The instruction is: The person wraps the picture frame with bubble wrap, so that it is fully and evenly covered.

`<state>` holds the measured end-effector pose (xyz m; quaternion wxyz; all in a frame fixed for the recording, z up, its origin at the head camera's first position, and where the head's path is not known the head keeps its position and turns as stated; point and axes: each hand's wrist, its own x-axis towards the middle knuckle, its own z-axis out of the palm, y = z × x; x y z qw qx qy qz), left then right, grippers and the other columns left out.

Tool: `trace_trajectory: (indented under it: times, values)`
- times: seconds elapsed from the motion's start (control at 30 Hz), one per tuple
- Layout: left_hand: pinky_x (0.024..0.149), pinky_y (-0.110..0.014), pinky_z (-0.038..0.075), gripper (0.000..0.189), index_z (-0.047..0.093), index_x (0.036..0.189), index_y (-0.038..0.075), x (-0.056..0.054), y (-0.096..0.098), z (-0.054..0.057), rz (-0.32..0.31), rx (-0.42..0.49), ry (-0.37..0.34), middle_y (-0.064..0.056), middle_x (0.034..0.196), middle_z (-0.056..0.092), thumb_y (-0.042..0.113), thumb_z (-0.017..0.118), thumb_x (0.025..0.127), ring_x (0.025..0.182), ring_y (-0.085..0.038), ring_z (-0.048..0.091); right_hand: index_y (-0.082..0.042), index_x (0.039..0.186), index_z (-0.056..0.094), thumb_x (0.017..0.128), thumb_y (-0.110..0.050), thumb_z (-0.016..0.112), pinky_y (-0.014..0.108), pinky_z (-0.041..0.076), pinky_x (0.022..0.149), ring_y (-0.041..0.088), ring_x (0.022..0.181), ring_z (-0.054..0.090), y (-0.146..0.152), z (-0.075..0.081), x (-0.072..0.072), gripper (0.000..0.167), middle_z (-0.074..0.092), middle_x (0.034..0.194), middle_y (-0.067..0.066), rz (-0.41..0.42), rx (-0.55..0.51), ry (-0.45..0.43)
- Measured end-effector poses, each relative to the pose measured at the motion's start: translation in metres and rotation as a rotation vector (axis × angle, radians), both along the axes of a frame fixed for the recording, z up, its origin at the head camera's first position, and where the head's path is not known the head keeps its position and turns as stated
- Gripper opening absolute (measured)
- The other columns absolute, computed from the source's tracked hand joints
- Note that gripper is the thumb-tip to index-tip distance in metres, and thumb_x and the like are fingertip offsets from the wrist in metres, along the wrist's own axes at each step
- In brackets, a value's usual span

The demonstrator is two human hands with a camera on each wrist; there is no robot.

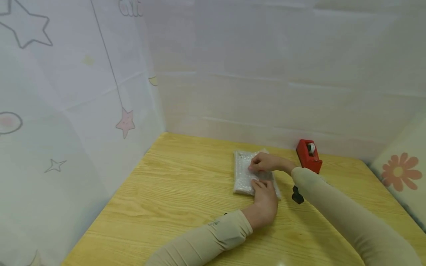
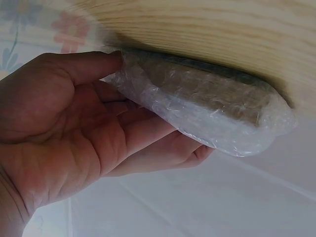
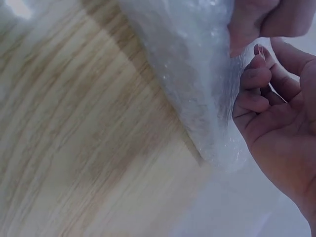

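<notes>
A flat package in clear bubble wrap point(image 1: 242, 173) lies on the wooden table, and both hands are over it. My left hand point(image 1: 265, 202) rests on its near right part; in the left wrist view the fingers lie along the wrap point(image 2: 217, 126) and the thumb touches one edge. Brown material shows through the wrap there. Above the package's right half, my right hand point(image 1: 267, 162) has its fingers curled. In the right wrist view this hand point(image 3: 284, 116) pinches a thin clear strip point(image 3: 261, 52), which looks like tape, close to the wrapped surface.
A red tape dispenser point(image 1: 308, 156) with a white-cored roll stands at the back right of the table point(image 1: 186, 166), behind the right wrist. A small black object point(image 1: 297, 195) shows under the right forearm. Pale printed sheets point(image 1: 249, 74) hang behind and beside the table.
</notes>
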<state>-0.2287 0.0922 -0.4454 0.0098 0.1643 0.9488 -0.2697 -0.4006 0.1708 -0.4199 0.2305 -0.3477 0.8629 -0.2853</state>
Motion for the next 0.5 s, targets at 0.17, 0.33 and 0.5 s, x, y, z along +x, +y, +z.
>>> trace_trajectory:
  times: [0.17,0.33,0.5]
  values:
    - [0.109,-0.054,0.034,0.045,0.053,0.149,0.026,-0.001,0.001,-0.002,0.001,-0.008,-0.007,-0.013,0.145,0.041,0.041,0.034,0.111,0.132,-0.040,0.046,0.002,0.075,0.067,0.103,-0.026,0.065,0.028,0.036,0.052,0.010,0.048,0.035,-0.004,-0.011,0.000,0.039,0.048,0.056,0.000,-0.083,0.020,0.078]
    - [0.108,-0.053,0.035,0.046,0.054,0.149,0.024,-0.001,0.000,-0.004,-0.002,0.001,0.001,-0.014,0.144,0.041,0.041,0.035,0.111,0.131,-0.040,0.047,-0.006,0.071,0.069,0.098,-0.030,0.071,0.027,0.038,0.053,0.009,0.049,0.042,-0.008,-0.020,-0.001,0.037,0.056,0.058,0.001,-0.149,0.034,0.168]
    - [0.107,-0.054,0.037,0.045,0.055,0.148,0.022,-0.001,-0.001,-0.003,-0.008,0.027,0.002,-0.014,0.144,0.041,0.041,0.038,0.110,0.130,-0.042,0.047,-0.010,0.069,0.069,0.096,-0.032,0.075,0.028,0.039,0.052,0.012,0.050,0.045,-0.010,-0.022,0.000,0.035,0.058,0.059,0.000,-0.185,0.058,0.212]
